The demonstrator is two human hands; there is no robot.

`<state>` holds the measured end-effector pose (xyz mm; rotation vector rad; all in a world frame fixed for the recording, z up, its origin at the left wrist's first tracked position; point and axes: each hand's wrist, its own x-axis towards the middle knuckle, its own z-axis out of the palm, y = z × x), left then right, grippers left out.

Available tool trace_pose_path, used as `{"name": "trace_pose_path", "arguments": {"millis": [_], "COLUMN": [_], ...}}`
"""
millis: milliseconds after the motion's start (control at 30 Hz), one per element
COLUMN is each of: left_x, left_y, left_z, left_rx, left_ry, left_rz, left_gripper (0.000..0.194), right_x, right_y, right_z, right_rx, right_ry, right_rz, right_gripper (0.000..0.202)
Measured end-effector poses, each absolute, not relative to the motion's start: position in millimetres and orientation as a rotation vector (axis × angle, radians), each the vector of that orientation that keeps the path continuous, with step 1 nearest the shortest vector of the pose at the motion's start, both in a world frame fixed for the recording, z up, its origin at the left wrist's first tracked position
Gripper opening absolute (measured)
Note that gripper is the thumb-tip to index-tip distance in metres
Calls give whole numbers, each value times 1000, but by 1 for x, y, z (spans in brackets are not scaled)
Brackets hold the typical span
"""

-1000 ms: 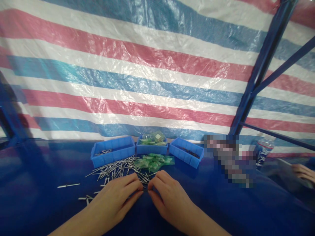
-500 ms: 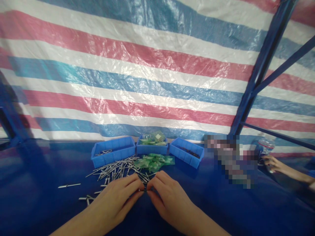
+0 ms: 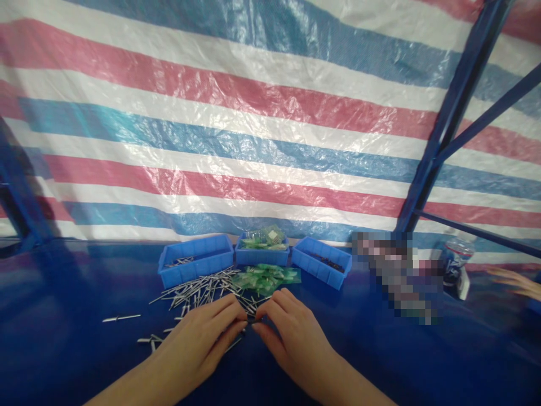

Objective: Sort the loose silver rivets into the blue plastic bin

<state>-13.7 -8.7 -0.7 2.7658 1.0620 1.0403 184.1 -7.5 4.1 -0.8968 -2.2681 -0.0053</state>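
Observation:
My left hand point(image 3: 211, 332) and my right hand point(image 3: 291, 327) meet tip to tip over the near part of the table, both closed in a pinch. A small dark piece point(image 3: 252, 322) shows between the fingertips, too small to name. Beneath my left hand a thin silver pin point(image 3: 234, 344) peeks out; whether it is held or lies on the table, I cannot tell. Just beyond the hands spreads a pile of silver blind rivets point(image 3: 203, 290), partly hidden by my left hand. Green plastic bags point(image 3: 266, 279) lie against the pile's right side.
Three blue bins stand behind: the left bin point(image 3: 196, 270) with a few rivets, the middle bin point(image 3: 262, 257) with green bags, the right bin point(image 3: 320, 270) with small dark pieces. One rivet point(image 3: 121, 318) lies apart. A bottle point(image 3: 456, 259) and another person's hand point(image 3: 515, 282) are at right.
The other person's hand has moved right, away from the bottle. My hands stay pinched together, with slight finger movement. The thin pin below my left hand now shows.

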Motion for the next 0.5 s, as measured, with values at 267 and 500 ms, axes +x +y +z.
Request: {"name": "trace_pose_path", "arguments": {"millis": [267, 500], "left_x": [-14, -16], "left_y": [-8, -11], "left_z": [-4, -3], "left_rx": [2728, 2709], "left_ry": [1063, 1093], "left_rz": [1035, 932], "left_gripper": [19, 15], "right_x": [183, 184], "right_y": [-7, -8], "right_z": [5, 7], "right_rx": [-810, -810], "right_ry": [-2238, -2251], "right_rz": [-58, -52], "right_gripper": [8, 8]}}
